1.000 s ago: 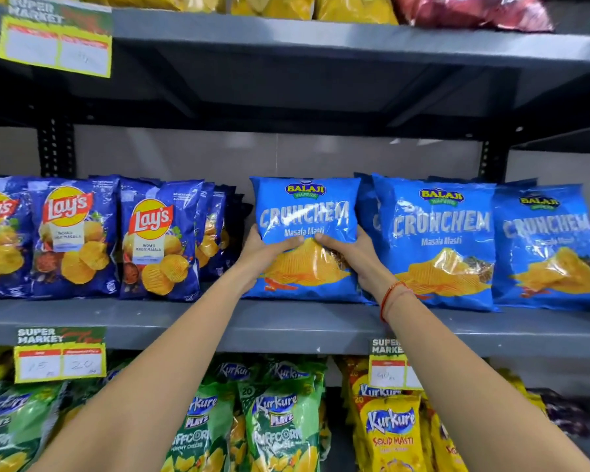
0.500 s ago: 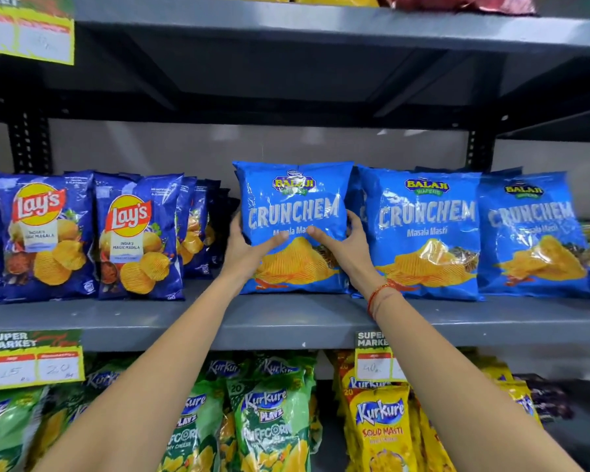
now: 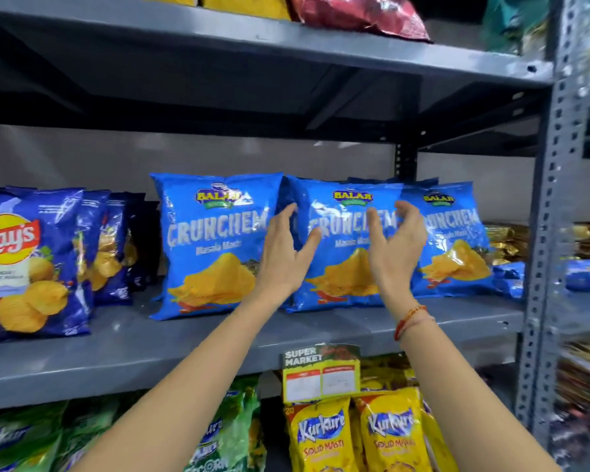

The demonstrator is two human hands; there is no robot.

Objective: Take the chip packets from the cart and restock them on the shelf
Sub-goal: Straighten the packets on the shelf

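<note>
Head view: three blue Balaji Crunchem packets stand upright in a row on the grey middle shelf (image 3: 184, 338). The left Crunchem packet (image 3: 215, 243) stands free, a little apart from the dark blue Lay's packets (image 3: 31, 264) lined up further left. The middle Crunchem packet (image 3: 341, 247) overlaps the left one's edge and is partly hidden by both raised hands. The left hand (image 3: 283, 253) is open, fingers loosely spread, its fingertips at the seam between the left and middle packets; whether they touch the foil cannot be told. The right hand (image 3: 394, 247) is also open, fingers curved and apart, in front of the middle packet's right side, gripping nothing; a red thread bracelet (image 3: 410, 320) circles that wrist. The right Crunchem packet (image 3: 457, 243) stands just behind the right hand, with golden packets (image 3: 506, 240) stacked beside it against the perforated grey upright (image 3: 545, 233). Below, a Super Market price tag (image 3: 321, 373) hangs on the shelf edge above yellow Kurkure Solid Masti packets (image 3: 355, 434); green Kurkure packets (image 3: 225, 434) sit to their left. On the top shelf lie yellow bags and a red packet (image 3: 361, 15).
</note>
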